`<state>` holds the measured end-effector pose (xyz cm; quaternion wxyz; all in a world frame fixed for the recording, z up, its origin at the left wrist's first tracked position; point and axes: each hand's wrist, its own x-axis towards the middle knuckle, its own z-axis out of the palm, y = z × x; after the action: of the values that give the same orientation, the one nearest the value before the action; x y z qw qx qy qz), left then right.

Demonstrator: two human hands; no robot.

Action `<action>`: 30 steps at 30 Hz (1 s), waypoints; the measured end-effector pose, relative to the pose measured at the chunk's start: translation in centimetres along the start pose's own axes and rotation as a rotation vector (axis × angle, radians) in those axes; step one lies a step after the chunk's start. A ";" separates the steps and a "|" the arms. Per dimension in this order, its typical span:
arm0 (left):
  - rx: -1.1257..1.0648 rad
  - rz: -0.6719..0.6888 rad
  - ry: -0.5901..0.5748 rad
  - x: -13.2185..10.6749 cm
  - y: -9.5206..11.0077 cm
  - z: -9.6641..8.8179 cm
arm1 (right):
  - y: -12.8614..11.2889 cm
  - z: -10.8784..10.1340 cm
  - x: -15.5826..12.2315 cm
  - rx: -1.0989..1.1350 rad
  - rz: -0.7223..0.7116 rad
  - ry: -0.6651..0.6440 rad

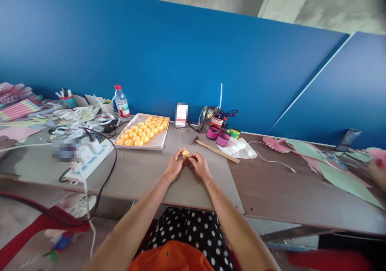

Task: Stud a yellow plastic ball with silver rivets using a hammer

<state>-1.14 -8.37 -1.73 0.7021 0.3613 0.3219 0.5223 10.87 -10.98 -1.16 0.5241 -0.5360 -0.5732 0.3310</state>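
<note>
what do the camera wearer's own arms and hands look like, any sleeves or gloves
The left hand and right hand are ungloved, and no sleeve covers the left forearm or right forearm. Wrists look bare too; small finger details can't be made out.

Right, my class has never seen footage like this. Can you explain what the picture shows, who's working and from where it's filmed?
There is no machine here: a person works with two bare hands. The one picture comes from a camera worn on the head, looking forward and down, so the forearms stretch away from us.

On the table, a shallow white box holds rows of orange balls. Left of it are a power strip and a red-capped bottle; a wooden-handled hammer lies on the right.

The left hand holds what looks like another orange ball. The right hand has its fingertips close beside it; whether they grip anything is too small to tell.
</note>
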 end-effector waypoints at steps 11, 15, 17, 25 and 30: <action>0.038 0.030 -0.007 0.0 -0.1 0.0 | 0.2 0.0 0.1 -0.033 0.010 -0.011; 0.059 0.029 0.032 -0.1 -0.1 -0.1 | 0.0 -0.1 0.0 -0.035 0.034 -0.008; 0.085 0.037 0.049 0.0 -0.1 -0.2 | -0.2 -0.1 0.0 -0.038 0.045 -0.009; 0.178 0.103 0.045 0.1 -0.2 -0.1 | -0.5 0.0 0.0 -0.010 0.104 0.003; 0.183 0.119 0.076 -0.1 0.0 0.0 | -0.4 0.1 -0.1 -0.030 0.113 0.013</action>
<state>-1.17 -8.50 -1.69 0.6212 0.4224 0.3726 0.5448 10.69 -11.11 -0.78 0.5002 -0.5774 -0.5436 0.3477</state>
